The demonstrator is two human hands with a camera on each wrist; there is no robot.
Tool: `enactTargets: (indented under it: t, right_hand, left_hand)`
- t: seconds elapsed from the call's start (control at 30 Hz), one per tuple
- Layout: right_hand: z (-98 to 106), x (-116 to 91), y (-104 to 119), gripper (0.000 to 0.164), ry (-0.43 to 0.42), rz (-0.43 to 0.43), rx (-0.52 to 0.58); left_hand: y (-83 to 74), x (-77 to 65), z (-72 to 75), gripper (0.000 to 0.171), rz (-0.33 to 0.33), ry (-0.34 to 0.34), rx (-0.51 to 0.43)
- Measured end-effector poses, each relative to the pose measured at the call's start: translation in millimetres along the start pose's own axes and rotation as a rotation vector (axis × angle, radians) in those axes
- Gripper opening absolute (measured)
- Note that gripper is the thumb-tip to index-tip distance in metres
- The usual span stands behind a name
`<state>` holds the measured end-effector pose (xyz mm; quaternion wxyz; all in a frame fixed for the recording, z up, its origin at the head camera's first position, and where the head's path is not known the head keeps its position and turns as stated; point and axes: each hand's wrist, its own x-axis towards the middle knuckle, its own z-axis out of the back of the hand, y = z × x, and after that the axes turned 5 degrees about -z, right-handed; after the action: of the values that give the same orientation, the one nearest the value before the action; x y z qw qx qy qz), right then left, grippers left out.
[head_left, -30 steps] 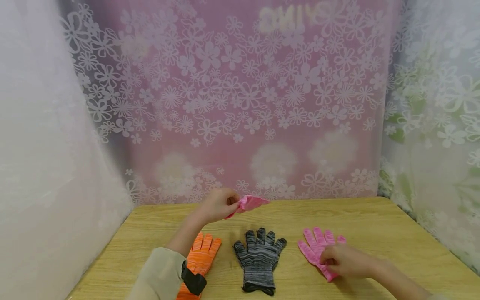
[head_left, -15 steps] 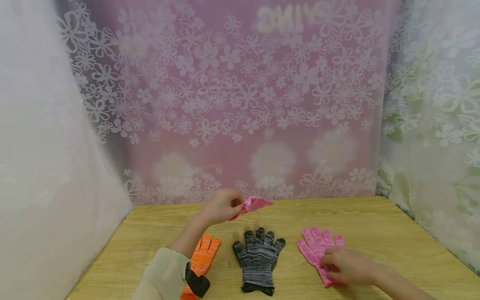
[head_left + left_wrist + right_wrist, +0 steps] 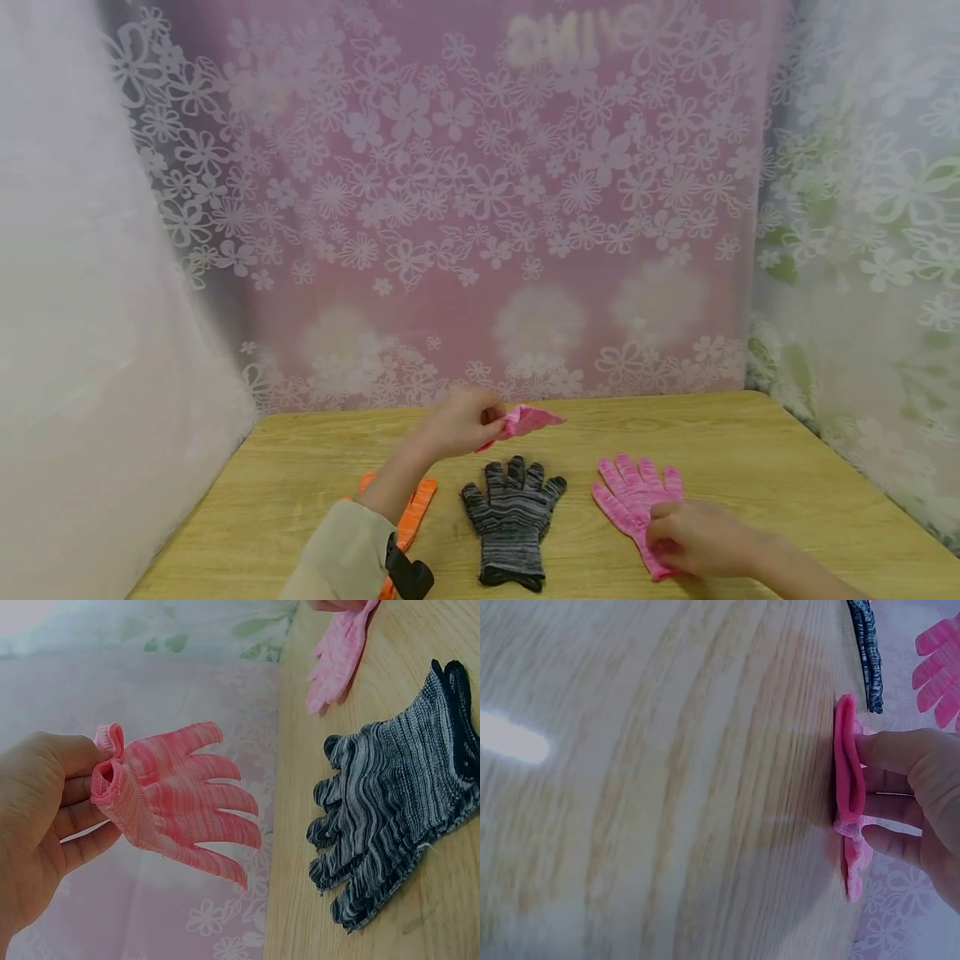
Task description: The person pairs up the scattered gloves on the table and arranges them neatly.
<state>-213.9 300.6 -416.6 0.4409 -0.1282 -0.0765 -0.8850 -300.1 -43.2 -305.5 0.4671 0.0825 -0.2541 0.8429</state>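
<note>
In the left wrist view my left hand (image 3: pixel 45 817) pinches a pink knit glove (image 3: pixel 191 799) by its cuff, held up with its fingers spread. In the head view this hand (image 3: pixel 465 423) is in the air at the far part of the table. A second pink glove (image 3: pixel 636 500) lies at the right, fingers pointing away. My right hand (image 3: pixel 697 537) holds its cuff (image 3: pixel 847 761) with bent fingers, thumb and fingertips on the fabric. Between the hands lies a grey-black striped glove (image 3: pixel 513 521), flat with fingers spread.
An orange glove (image 3: pixel 408 512) lies at the left, mostly hidden under my left forearm and sleeve (image 3: pixel 341 554). The wooden table (image 3: pixel 300 450) ends at a pink floral curtain (image 3: pixel 420 317). Pale sheets hang at the left (image 3: pixel 112 333) and right (image 3: pixel 862 333).
My left hand has moved right and slightly nearer with the raised pink glove. My right hand has shifted slightly toward me, and the lying glove's cuff has stretched out that way.
</note>
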Motion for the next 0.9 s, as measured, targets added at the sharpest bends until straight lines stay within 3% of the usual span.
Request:
enactTargets:
  t: [0.23, 0.4, 0.57, 0.77, 0.9]
  right_hand:
    - [6, -1, 0, 0.009, 0.097, -0.052, 0.107]
    - [9, -3, 0, 0.013, 0.106, -0.070, 0.154]
    - [5, -6, 0, 0.014, 0.109, -0.065, 0.141]
    - [1, -7, 0, 0.016, 0.017, -0.012, 0.084]
    - [4, -8, 0, 0.010, 0.051, -0.054, 0.136]
  left_hand:
    - [-5.8, 7.2, -9.9, 0.009, -0.045, 0.000, 0.000]
    - [-13.2, 11.4, -17.5, 0.010, -0.071, -0.043, 0.053]
    - [-18.3, 15.5, -26.6, 0.009, -0.053, -0.065, 0.083]
    - [-26.9, 22.6, -37.4, 0.009, -0.060, -0.086, 0.178]
    - [-38.0, 27.4, -48.3, 0.015, -0.129, -0.113, 0.307]
